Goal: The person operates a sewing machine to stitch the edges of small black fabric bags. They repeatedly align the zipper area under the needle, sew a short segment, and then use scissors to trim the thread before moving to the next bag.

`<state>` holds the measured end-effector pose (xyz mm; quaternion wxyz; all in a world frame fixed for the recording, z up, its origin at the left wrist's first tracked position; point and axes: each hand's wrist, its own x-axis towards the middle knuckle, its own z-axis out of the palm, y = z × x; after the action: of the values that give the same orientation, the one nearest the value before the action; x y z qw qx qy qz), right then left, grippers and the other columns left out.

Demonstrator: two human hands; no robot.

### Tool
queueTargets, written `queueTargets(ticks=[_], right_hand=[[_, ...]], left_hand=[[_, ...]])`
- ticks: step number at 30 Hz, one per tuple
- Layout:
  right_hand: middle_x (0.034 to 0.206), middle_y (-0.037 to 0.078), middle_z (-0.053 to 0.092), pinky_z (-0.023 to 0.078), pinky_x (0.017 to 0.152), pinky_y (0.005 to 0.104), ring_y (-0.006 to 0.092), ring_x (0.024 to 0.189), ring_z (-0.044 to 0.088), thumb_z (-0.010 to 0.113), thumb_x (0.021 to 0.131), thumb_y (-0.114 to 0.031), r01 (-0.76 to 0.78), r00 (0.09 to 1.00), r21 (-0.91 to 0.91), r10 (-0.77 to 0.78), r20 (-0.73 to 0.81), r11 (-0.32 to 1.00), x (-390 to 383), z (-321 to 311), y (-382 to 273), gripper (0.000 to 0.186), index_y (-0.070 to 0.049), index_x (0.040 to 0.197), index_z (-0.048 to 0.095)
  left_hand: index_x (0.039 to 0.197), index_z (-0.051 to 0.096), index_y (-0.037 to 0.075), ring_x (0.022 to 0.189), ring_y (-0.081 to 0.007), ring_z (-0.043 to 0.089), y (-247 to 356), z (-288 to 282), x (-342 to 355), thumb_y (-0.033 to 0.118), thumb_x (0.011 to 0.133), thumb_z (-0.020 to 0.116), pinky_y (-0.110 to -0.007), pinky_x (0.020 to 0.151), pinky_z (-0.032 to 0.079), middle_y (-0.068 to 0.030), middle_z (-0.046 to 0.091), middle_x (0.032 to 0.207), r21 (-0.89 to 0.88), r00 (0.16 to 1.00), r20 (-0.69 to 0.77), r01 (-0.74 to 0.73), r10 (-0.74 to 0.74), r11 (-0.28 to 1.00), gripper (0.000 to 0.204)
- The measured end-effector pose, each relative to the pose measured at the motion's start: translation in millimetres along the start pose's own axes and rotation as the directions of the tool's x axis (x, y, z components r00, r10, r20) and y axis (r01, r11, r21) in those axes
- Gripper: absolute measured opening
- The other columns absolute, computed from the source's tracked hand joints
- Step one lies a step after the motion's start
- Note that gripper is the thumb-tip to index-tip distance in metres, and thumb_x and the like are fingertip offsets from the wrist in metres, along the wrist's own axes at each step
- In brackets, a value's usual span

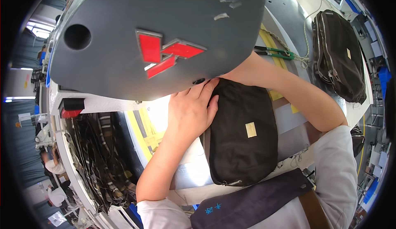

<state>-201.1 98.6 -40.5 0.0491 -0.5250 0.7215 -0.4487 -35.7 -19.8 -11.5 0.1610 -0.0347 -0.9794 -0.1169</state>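
A black fabric bag (pixel 243 146) with a small pale label (pixel 251 130) lies on the metal work surface in front of me. Its upper end runs beneath the dark grey sewing machine head (pixel 111 6). My left hand (pixel 192 109) rests at the bag's upper left edge, fingers stretched toward the machine and thumb apart, touching the fabric; some fingertips are hidden under the head. Reaching in from the right, my right hand (pixel 240 73) is at the bag's top edge, with its fingers hidden behind the machine. A zipper (pixel 205 146) runs along the bag's left side.
Another black zippered bag (pixel 340 55) lies at the upper right. Green-handled snips (pixel 280 54) and a cord are beyond my right forearm. Yellow tape strips (pixel 138 134) mark the surface. A pile of dark striped fabric (pixel 101 159) hangs at left. People work farther left.
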Motion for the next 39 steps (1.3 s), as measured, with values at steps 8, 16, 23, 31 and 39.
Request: queueTargets(ticks=[8,16,23,31,39], right_hand=[[0.083,0.005,0.058,0.049,0.073,0.0357,0.0229,0.085,0.058,0.065,0.075,-0.013,0.272,0.962,-0.444,-0.259,0.092,0.854,-21,-20,-20,0.008,-0.006,0.08,0.065],[0.089,0.003,0.055,0.047,0.069,0.0295,0.0178,0.087,0.054,0.061,0.073,-0.014,0.397,0.915,-0.612,-0.342,0.212,0.683,-30,-13,-28,0.014,-0.004,0.083,0.065],[0.09,0.001,0.053,0.045,0.067,0.0263,0.0158,0.087,0.052,0.061,0.073,-0.015,0.417,0.907,-0.622,-0.35,0.234,0.663,-35,-15,-29,0.018,-0.004,0.086,0.067],[0.089,0.002,0.053,0.046,0.068,0.0262,0.0156,0.085,0.053,0.062,0.071,-0.015,0.392,0.918,-0.629,-0.326,0.224,0.671,-36,-14,-29,0.02,-0.002,0.087,0.066],[0.088,0.003,0.054,0.048,0.07,0.0273,0.0158,0.083,0.055,0.062,0.07,-0.013,0.396,0.918,-0.635,-0.309,0.249,0.664,-35,-15,-30,0.018,-0.002,0.084,0.066]], left_hand=[[0.117,0.064,0.011,0.101,-0.0252,0.06,0,-1,1,0.015,0.079,0.068,-0.039,0.086,0.047,-0.0053,0.062,0.115,-0.009,1.0,-0.004,-0.004,0.004,1.0,0.038],[0.117,0.064,0.009,0.101,-0.0267,0.061,0,-1,-1,0.012,0.077,0.068,-0.038,0.087,0.048,-0.0065,0.063,0.115,-0.005,1.0,-0.007,-0.024,0.024,1.0,0.04],[0.112,0.064,0.003,0.099,-0.0305,0.063,-5,-2,-6,0.006,0.074,0.066,-0.038,0.087,0.05,-0.0095,0.065,0.115,-0.157,0.996,0.006,0.084,-0.084,0.984,0.038],[0.11,0.065,0.004,0.101,-0.028,0.062,-1,3,-5,0.01,0.072,0.071,-0.037,0.086,0.049,-0.0075,0.063,0.117,-0.035,1.0,-0.029,0.009,-0.01,0.999,0.039],[0.112,0.064,0.003,0.101,-0.0303,0.061,0,2,-9,0.01,0.073,0.072,-0.038,0.087,0.049,-0.0093,0.062,0.118,-0.077,0.998,0.012,0.063,-0.062,0.995,0.04]])
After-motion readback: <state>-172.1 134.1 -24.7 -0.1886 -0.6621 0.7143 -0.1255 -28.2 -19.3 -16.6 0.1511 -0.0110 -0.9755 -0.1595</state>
